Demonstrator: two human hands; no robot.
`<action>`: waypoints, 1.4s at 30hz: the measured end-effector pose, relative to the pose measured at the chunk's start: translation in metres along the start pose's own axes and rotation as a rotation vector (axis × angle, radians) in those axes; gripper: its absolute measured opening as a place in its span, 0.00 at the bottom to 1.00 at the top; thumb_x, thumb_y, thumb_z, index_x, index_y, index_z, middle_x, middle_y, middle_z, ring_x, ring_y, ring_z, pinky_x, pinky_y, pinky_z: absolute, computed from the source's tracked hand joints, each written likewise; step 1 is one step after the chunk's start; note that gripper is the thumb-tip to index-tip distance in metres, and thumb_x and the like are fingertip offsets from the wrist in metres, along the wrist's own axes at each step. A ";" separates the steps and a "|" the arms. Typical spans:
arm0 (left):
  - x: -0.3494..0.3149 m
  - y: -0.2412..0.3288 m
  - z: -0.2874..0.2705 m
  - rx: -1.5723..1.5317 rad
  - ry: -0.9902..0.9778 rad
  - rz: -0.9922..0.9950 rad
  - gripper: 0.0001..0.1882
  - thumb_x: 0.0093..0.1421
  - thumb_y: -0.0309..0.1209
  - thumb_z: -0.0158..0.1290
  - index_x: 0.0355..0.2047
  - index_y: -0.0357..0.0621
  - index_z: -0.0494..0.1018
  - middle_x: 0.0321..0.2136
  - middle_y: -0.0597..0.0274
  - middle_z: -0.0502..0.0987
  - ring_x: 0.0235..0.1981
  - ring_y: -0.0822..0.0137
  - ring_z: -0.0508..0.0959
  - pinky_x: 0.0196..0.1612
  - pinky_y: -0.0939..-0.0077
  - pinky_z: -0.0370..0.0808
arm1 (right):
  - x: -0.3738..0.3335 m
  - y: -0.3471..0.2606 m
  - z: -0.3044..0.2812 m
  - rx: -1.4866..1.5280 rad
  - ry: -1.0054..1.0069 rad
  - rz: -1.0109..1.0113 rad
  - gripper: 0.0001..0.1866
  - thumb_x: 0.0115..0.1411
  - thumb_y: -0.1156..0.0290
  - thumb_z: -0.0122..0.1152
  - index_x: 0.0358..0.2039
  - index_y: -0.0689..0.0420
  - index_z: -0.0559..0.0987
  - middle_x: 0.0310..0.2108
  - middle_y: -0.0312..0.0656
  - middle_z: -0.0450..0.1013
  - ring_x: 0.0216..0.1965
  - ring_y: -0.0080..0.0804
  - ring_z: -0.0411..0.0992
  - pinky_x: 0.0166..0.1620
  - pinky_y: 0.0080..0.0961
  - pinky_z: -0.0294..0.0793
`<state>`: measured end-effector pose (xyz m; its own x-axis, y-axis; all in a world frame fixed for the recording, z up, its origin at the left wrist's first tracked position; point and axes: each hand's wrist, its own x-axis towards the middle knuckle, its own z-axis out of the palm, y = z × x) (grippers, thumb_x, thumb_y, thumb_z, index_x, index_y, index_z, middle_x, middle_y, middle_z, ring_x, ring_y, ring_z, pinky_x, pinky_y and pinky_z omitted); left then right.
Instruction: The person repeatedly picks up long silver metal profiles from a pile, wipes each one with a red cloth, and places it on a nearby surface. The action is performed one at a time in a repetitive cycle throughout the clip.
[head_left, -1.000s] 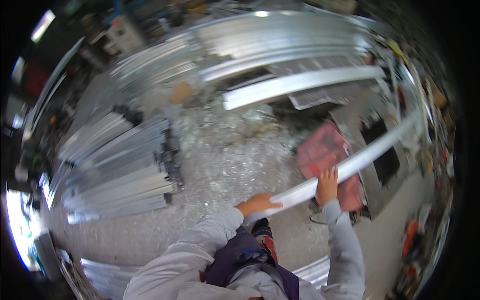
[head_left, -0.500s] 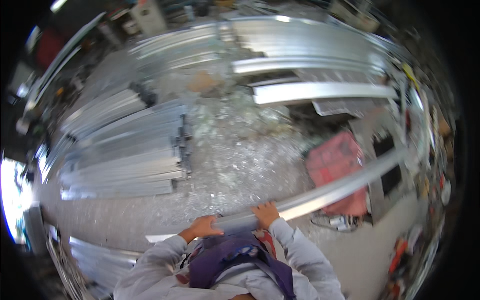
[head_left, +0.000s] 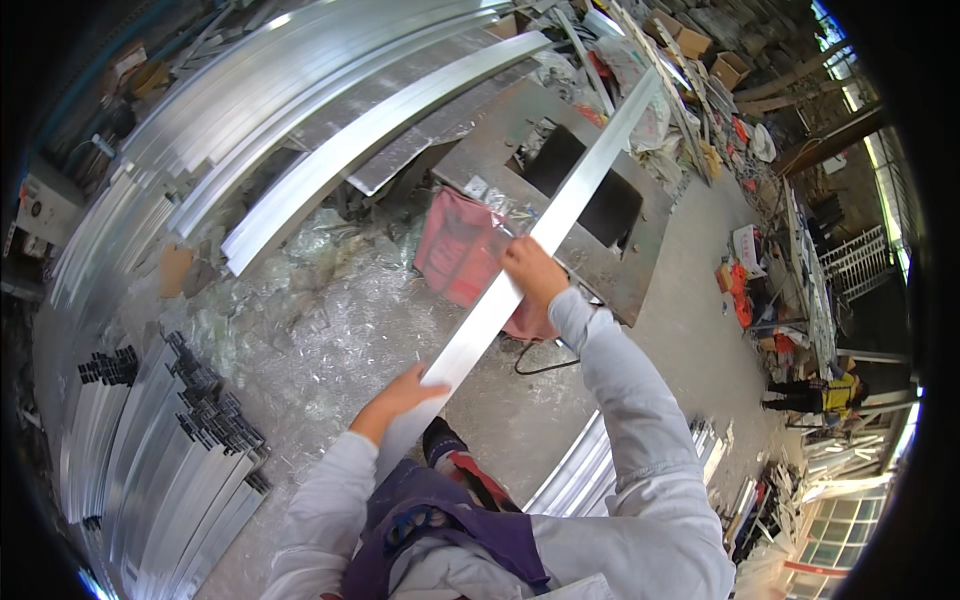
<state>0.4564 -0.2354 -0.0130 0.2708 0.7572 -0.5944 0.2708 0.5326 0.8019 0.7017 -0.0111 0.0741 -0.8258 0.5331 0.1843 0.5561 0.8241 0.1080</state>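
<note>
A long silver metal profile (head_left: 478, 335) slants across in front of me, from near my waist up to the far right. My left hand (head_left: 400, 397) is closed on its near end. Farther along, my right hand (head_left: 534, 270) grips it, with the fingers over its upper face. The profile's far stretch passes above a grey metal table (head_left: 655, 215) with dark rectangular areas in its top. A faded red cloth (head_left: 455, 245) hangs at the table's near left side, partly hidden behind the profile.
Profiles are stacked on the floor (head_left: 190, 480) at lower left. More long profiles (head_left: 300, 75) lie at the upper left, and another bundle (head_left: 580, 470) lies beside my right arm. Clear plastic wrap (head_left: 290, 300) litters the floor. A person in a yellow top (head_left: 838, 393) is far right.
My view has swung to the right. The profile, still in both hands, now slants more steeply away from me, with its far part over the grey table.
</note>
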 end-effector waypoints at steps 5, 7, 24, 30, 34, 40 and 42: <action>0.064 0.101 0.013 -0.049 0.062 0.126 0.40 0.49 0.52 0.64 0.52 0.31 0.69 0.44 0.44 0.78 0.46 0.54 0.78 0.49 0.67 0.72 | 0.020 0.096 -0.007 -0.245 -0.040 0.091 0.08 0.50 0.73 0.55 0.33 0.53 0.75 0.37 0.40 0.69 0.46 0.37 0.68 0.54 0.30 0.67; 0.068 0.115 0.016 -0.049 0.041 0.113 0.38 0.48 0.51 0.64 0.50 0.32 0.71 0.44 0.45 0.78 0.45 0.55 0.78 0.48 0.67 0.72 | 0.014 0.107 -0.008 -0.307 -0.049 0.073 0.07 0.51 0.72 0.55 0.33 0.53 0.74 0.37 0.40 0.69 0.46 0.36 0.68 0.56 0.31 0.65; -0.246 -0.307 0.009 -0.161 0.078 -0.274 0.41 0.49 0.51 0.66 0.55 0.37 0.66 0.46 0.53 0.75 0.49 0.64 0.73 0.53 0.70 0.68 | -0.062 -0.333 0.043 0.358 -0.086 -0.238 0.07 0.51 0.71 0.54 0.32 0.55 0.73 0.35 0.44 0.67 0.45 0.42 0.67 0.59 0.40 0.62; -0.381 -0.323 0.009 -0.142 -0.036 -0.555 0.40 0.48 0.52 0.65 0.55 0.41 0.68 0.45 0.57 0.77 0.45 0.64 0.75 0.50 0.70 0.70 | -0.098 -0.470 0.024 0.459 0.016 -0.308 0.07 0.49 0.69 0.53 0.30 0.54 0.71 0.31 0.40 0.65 0.38 0.36 0.67 0.49 0.31 0.65; -0.356 -0.259 0.005 -0.119 -0.020 -0.602 0.39 0.49 0.52 0.64 0.56 0.42 0.68 0.45 0.57 0.77 0.46 0.62 0.75 0.50 0.70 0.70 | -0.097 -0.445 0.030 0.478 0.008 -0.275 0.06 0.49 0.70 0.54 0.30 0.53 0.71 0.31 0.41 0.66 0.39 0.36 0.67 0.51 0.30 0.64; -0.182 -0.192 0.008 -0.246 -0.106 -0.192 0.35 0.54 0.41 0.62 0.58 0.38 0.65 0.49 0.56 0.75 0.49 0.66 0.74 0.52 0.71 0.70 | -0.057 -0.246 0.043 0.318 -0.151 -0.178 0.07 0.52 0.74 0.54 0.32 0.50 0.74 0.33 0.40 0.69 0.42 0.40 0.69 0.55 0.36 0.64; -0.107 -0.130 0.011 -0.190 -0.110 0.041 0.33 0.54 0.41 0.63 0.56 0.38 0.68 0.46 0.58 0.77 0.48 0.65 0.74 0.52 0.70 0.70 | -0.040 -0.160 0.032 0.176 -0.132 -0.131 0.08 0.52 0.75 0.54 0.34 0.50 0.75 0.34 0.40 0.69 0.43 0.40 0.68 0.52 0.34 0.66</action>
<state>0.4026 -0.3904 -0.0541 0.3800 0.7396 -0.5556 0.0811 0.5717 0.8165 0.6432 -0.1584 0.0180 -0.9010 0.4308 0.0500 0.4285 0.9021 -0.0509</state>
